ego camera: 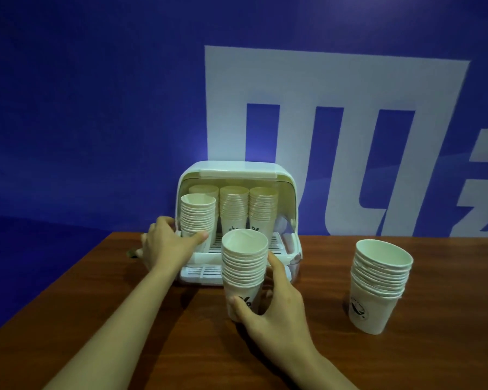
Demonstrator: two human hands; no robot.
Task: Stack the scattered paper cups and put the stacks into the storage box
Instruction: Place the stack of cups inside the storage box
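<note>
Nearest, our right hand (268, 313) is gripping a cup stack (244, 274) just before the box (289, 190), covering part of its dark logo. A free stack (378, 288) is standing right on the table (96, 291), its round emblem too small to read. Farther, our left hand (166, 243) is grasping the box's front-left stack (197, 218); three stacks behind are partly hiding. White lettering on the blue wall (68, 108) is running off right.
</note>
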